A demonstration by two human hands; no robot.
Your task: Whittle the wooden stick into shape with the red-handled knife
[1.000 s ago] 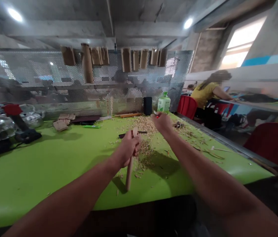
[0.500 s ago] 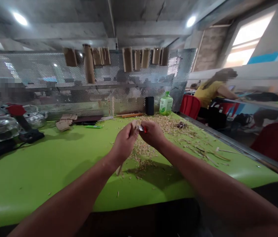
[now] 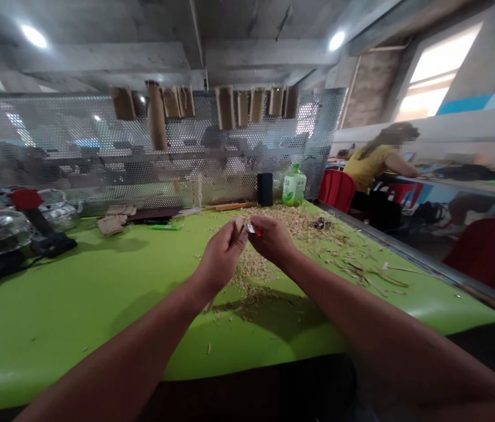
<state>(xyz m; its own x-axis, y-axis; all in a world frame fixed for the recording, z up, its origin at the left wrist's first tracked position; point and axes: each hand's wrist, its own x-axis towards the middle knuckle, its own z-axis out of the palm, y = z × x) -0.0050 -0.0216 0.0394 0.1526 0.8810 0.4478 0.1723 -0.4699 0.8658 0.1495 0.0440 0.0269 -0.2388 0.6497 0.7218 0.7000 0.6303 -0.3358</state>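
My left hand (image 3: 221,252) is closed around a thin, pale strip of wood (image 3: 239,225), whose top end stands out above the fingers. Below the wrist, a bit of its lower end shows; the middle is covered by the hand. My right hand (image 3: 271,239) is wrapped round a red-handled knife (image 3: 251,228), most of its handle hidden in the fist. The short, shiny blade points left, close against the wood. Both hands are almost touching, held above a scatter of pale wood shavings (image 3: 256,266).
The green tabletop (image 3: 98,293) carries a green bottle (image 3: 294,186), a black box (image 3: 265,189), a red-and-black power tool (image 3: 38,217) and a bright green cutter (image 3: 163,227). A perforated metal screen (image 3: 229,158) stands behind. A person in yellow (image 3: 372,167) sits at right.
Both hands keep their grips and nearly the same position. The strip's lower end shows a little less below the left wrist. The view has shifted slightly.
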